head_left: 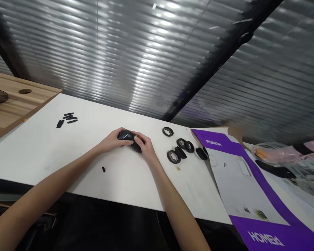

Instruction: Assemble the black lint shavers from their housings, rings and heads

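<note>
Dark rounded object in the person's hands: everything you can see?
The dark rounded object has a domed, glossy-looking black or dark-navy top, possibly plastic, with small pale lettering too small to read. A darker lower part shows beneath it. The left hand grips one side and the right hand the other. It sits over the white table; table contact cannot be told.

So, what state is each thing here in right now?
Black rounded device, held between both hands.
Left hand, closed around the device.
Right hand, closed around its other side.
Black rings, lying on the white table, some overlapping.
Small black pieces, lying in a loose group.
Purple-and-white cardboard sheet, lying flattened.
Crumpled plastic bag, lying beside the sheet.
</note>
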The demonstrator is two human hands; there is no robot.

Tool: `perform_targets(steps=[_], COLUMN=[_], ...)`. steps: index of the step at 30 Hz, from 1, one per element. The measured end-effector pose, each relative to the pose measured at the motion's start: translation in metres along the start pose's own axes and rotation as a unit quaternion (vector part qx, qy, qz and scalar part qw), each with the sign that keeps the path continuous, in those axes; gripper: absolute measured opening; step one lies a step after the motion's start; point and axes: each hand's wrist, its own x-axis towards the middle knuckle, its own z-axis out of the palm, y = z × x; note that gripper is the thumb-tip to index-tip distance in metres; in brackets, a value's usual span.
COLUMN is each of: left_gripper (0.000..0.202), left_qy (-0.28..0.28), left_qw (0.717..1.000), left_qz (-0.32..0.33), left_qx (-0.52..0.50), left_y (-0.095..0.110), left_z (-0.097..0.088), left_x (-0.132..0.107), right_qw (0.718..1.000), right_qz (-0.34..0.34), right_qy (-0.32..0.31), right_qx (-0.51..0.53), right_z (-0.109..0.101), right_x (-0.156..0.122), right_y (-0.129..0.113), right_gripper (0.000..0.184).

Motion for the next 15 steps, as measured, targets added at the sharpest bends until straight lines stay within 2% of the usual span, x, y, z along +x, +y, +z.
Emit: perform_targets(steps=[6, 10, 15], left_gripper=[0.044, 0.050, 0.054], left_qy=[0.011, 0.007, 0.051], left_qw=[1.000, 1.000, 0.999], left_qz=[0.004, 0.014, -0.014], left_qx=[0.000, -0.005, -0.005], left_y=[-0.0010, 0.0012, -0.0023], left_z=[-0.0008, -0.0029, -0.0047], left_x=[0.0006, -0.0016, 0.0006], right_qw=[0.999, 0.999, 1.000], right_qz=[0.027, 0.021, 0.011], right_qy=[-0.008, -0.032, -0.017], right_qx=[0.024, 0.029, 0.019], right_z=[0.0046, 0.0037, 0.0052], right_x=[-0.0061, -0.0076, -0.0036], right_y=[-0.0097, -0.0086, -0.0014], right_gripper=[0.046, 0.049, 0.053])
